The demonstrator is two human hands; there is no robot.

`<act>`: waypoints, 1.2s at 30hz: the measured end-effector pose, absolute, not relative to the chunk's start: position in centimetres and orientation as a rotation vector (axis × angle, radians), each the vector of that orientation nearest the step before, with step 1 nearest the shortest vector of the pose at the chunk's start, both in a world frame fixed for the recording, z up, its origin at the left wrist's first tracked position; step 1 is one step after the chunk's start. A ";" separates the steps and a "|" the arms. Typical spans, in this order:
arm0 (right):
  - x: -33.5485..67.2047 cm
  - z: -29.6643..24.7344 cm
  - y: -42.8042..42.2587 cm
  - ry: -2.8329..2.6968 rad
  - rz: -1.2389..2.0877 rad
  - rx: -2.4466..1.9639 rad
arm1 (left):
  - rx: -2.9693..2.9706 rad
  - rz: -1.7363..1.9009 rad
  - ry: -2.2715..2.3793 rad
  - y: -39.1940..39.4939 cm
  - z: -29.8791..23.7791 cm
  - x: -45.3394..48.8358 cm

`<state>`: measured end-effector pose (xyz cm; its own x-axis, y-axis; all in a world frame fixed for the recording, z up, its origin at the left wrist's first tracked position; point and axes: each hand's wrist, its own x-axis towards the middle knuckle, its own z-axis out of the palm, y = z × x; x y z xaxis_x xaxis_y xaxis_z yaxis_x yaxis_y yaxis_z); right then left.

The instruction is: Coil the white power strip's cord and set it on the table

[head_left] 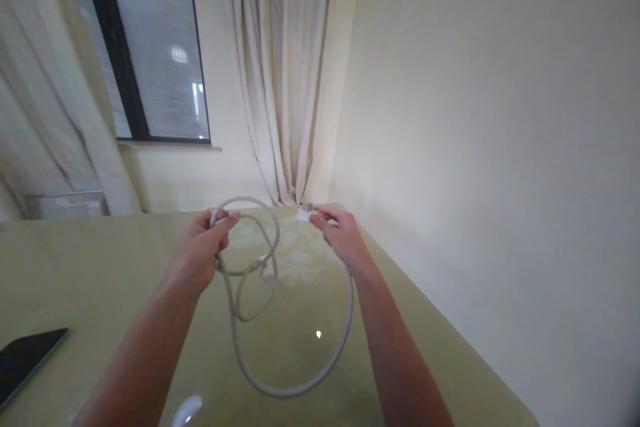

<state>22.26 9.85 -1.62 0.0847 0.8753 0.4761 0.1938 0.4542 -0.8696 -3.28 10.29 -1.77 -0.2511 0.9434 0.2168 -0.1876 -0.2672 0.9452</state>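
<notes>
A light grey cable (293,392) hangs in loops between my two hands above the table. My left hand (205,243) is closed around the coiled part, thumb and fingers pinching the loops. At the cable's end is a white plug (304,215) with a metal tip, gripped between the thumb and fingers of my right hand (337,230). From there the cable sags in a wide curve back to my left hand. A second white connector (268,268) shows among the loops, just right of my left hand; its exact kind is unclear.
The glossy greenish table (130,267) spreads beneath my arms, with a floral pattern near its far edge. A dark flat object (30,357) lies at the left. Beyond stand a beige curtain (285,67) and a window (155,40); a plain wall (480,147) borders the right side.
</notes>
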 end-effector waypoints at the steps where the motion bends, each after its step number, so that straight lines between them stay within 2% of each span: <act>1: 22.9 -1.2 9.8 -1.337 0.636 -0.999 | 1.065 1.663 1.072 10.4 -1.7 -3.4; 7: 24.8 1.0 8.7 -0.734 0.236 -0.757 | 1.057 1.615 1.149 11.3 -2.6 -4.1; 15: 24.5 3.2 5.9 -0.556 -0.012 -0.665 | 1.327 1.451 1.244 11.8 -3.4 -6.4; 22: 21.7 2.3 5.9 -0.808 0.216 -0.694 | 1.187 1.351 1.095 10.7 -2.4 -6.0; 30: 18.8 0.2 6.2 -1.395 0.615 -0.878 | 0.815 1.639 0.931 10.1 -0.7 -3.1; 36: 16.4 -2.1 6.9 -1.836 0.530 -1.134 | 0.749 1.725 0.791 9.1 0.1 -2.7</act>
<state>16.35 6.90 -2.10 -0.1882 0.8669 0.4615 0.4873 0.4904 -0.7225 -2.66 9.15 0.06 -0.2561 0.9609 0.1052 -0.5474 -0.2339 0.8035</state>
